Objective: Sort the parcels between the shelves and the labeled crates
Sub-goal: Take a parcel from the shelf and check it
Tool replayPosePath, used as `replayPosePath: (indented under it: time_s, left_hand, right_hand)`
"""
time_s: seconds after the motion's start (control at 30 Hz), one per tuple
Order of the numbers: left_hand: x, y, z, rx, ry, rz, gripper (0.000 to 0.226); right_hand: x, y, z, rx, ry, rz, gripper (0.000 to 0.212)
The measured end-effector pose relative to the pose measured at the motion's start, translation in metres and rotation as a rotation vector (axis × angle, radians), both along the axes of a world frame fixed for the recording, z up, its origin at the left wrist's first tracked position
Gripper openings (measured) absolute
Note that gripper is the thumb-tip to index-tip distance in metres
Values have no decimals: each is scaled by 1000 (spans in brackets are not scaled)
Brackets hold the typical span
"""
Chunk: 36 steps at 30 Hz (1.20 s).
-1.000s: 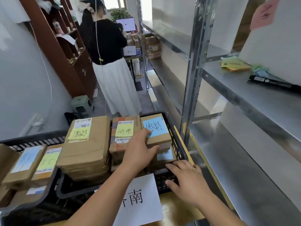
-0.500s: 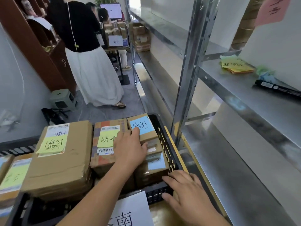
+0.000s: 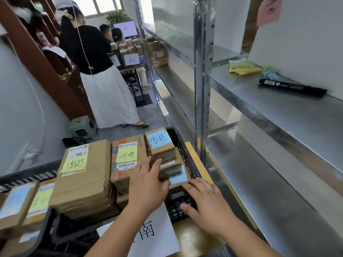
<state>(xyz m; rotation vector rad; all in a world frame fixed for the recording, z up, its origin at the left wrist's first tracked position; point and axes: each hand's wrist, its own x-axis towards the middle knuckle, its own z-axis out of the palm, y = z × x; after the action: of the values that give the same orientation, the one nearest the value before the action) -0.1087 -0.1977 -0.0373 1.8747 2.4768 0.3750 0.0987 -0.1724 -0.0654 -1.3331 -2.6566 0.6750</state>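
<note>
Parcels fill the black crate [image 3: 182, 145] in front of us, stacked in brown cardboard. At its right end sits a small stack topped by a parcel with a blue note [image 3: 160, 140], and a lower parcel [image 3: 179, 178] with a blue label sticks out at the near corner. Our left hand [image 3: 148, 184] lies on this stack, fingers stretched flat along its side and over the neighbouring parcel with a yellow note [image 3: 127, 154]; we cannot tell whether the thumb hooks anything. Our right hand [image 3: 206, 203] rests on the crate's near rim, fingers spread and relaxed, fingertips touching the lower parcel's edge, gripping nothing. A larger parcel [image 3: 83, 175] with a yellow note sits further left. A white paper sign [image 3: 157, 232] hangs on the crate's front. To the right stands a metal shelf [image 3: 269, 101] holding sticky notes [image 3: 243, 68] and a black marker [image 3: 292, 87]. Beyond the crate a person in a white skirt [image 3: 107, 97] stands facing away.
</note>
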Motion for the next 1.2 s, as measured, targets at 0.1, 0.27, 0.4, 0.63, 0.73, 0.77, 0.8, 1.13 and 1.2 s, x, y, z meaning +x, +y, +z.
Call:
replayPosePath:
  time_s: [0.1, 0.27, 0.4, 0.63, 0.73, 0.77, 0.8, 1.13, 1.2]
  left_hand:
    - [6, -23, -2, 4, -8, -54, 74]
    - [15, -48, 0, 20, -20, -176, 74]
    - [27, -69, 1, 10, 4, -374, 77]
    - [49, -126, -1, -36, -7, -694, 88]
    - [66, -158, 1, -27, -4, -818, 86]
    - [72, -168, 1, -29, -5, -860, 86]
    - [79, -177, 0, -36, -7, -899, 86]
    - [204, -282, 8, -41, -3, -1234, 82]
    - [236, -305, 9, -50, -17, -1289, 81]
  right_hand:
    - [7, -14, 7, -5, 7, -47, 65]
    - [26, -49, 16, 25, -47, -155, 69]
    - [42, -90, 21, 47, -56, -315, 69]
    - [62, -197, 27, 82, -107, -575, 74]
    - [75, -248, 32, 75, -121, -695, 72]
    - [80, -264, 33, 75, -122, -741, 72]
    - [85, -282, 35, 71, -120, -786, 72]
    - [171, -454, 48, 80, -133, -1149, 72]
    - [194, -486, 48, 86, -139, -1212, 74]
